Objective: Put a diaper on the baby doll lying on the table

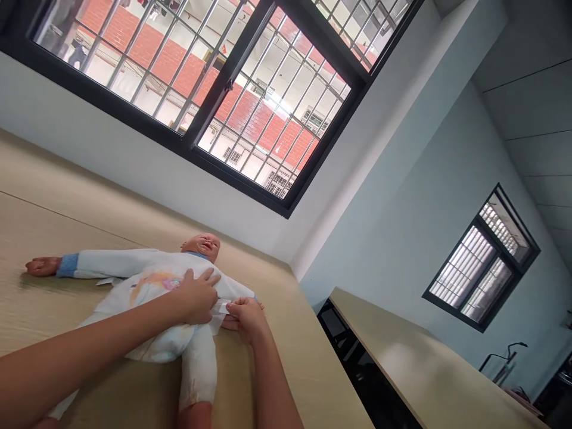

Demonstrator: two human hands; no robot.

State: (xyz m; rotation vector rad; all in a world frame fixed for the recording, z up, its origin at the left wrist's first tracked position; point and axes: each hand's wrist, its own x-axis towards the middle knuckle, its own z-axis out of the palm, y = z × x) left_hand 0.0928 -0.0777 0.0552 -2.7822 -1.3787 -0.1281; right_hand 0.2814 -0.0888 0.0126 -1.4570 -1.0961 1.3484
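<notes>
A baby doll (203,245) in a white sleepsuit with blue cuffs lies on its back on a light wooden table (53,214), arms spread. A white diaper (165,345) sits around its hips. My left hand (196,295) rests on the doll's belly, fingers curled, thumb stretched toward the chest. My right hand (245,316) is at the doll's side, pinching a small white diaper tab (224,308) between thumb and fingers.
The table runs along a pale wall under a large barred window (232,77). A second wooden table (424,369) stands to the right across a dark gap. A smaller window (485,262) is in the right wall.
</notes>
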